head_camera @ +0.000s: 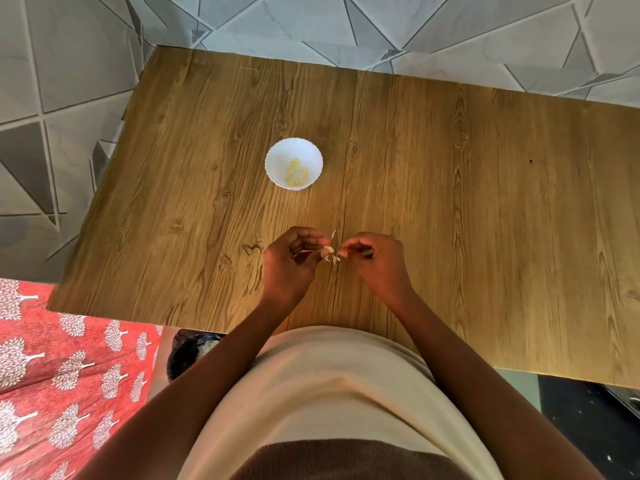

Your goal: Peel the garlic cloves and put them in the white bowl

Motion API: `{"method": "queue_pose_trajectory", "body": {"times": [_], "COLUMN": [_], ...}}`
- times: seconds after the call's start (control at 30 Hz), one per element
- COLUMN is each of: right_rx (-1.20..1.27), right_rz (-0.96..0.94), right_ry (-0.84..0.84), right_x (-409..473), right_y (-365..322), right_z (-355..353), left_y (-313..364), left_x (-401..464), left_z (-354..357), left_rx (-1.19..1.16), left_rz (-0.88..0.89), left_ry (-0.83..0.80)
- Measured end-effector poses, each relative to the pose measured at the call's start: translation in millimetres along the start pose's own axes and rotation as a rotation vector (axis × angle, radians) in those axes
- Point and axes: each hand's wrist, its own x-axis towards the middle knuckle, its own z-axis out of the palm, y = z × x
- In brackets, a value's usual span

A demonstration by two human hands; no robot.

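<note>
A small white bowl with a scalloped rim stands on the wooden table, holding several yellowish peeled garlic cloves. Closer to me, above the table's front half, my left hand pinches a pale garlic clove between thumb and fingertips. Thin white skin flakes hang off the clove. My right hand is just right of it, its curled fingers pinching at the skin by the clove's tip. Both hands are about a hand's length in front of the bowl.
The wooden table spreads wide to the right and left of the bowl. A red patterned cloth lies below the table's left front corner, and a dark bag sits by the table's front edge. Tiled floor surrounds the table.
</note>
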Motion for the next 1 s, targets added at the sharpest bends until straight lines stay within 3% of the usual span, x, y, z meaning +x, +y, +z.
{"method": "queue_pose_trajectory", "body": {"times": [0.77,1.0], "right_rx": [0.088,0.157], "right_rz": [-0.126,-0.087], "right_ry": [0.043,0.039], "right_x": [-4.0,-4.0], "right_y": [-7.7,-9.0], "right_z": [5.7,4.2], "left_y": [-6.8,-7.1], "left_x": [1.2,1.7], "left_z": [0.7,1.9], "left_rx": [0.25,0.245], "left_rz": [0.121,0.129], "left_ry": [0.023,0.029]}}
